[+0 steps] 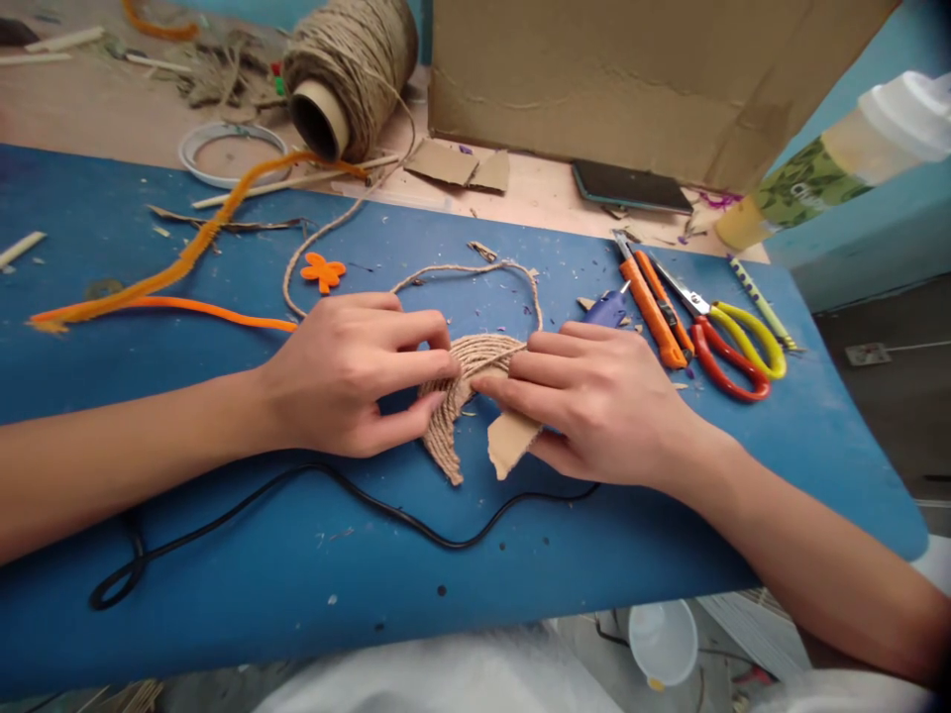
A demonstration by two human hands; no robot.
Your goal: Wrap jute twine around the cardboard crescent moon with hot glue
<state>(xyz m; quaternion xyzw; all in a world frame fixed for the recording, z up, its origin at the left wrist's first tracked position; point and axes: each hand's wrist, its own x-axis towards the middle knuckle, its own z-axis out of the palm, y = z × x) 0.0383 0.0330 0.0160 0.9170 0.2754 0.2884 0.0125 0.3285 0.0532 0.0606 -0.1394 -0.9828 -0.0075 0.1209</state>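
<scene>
An arched piece of cardboard (512,443), partly covered in rows of jute twine (446,441), lies between my hands above the blue table. My left hand (357,381) grips its twine-covered left side between thumb and fingers. On the bare right end, my right hand (594,396) is closed, its index finger pressing near the twine's edge and its thumb beneath. A loose strand of twine (475,267) loops from the piece behind my hands toward the big spool (357,69). A blue glue gun (607,308) lies just beyond my right hand, its body partly hidden.
Right of my hands lie an orange box cutter (654,312) and red-yellow scissors (732,347). A black cable (416,525) snakes along the near side. Orange pipe cleaners (185,257) and a foam flower (322,271) are at left. A phone (631,186), bottle (824,173) and cardboard box (631,89) stand behind.
</scene>
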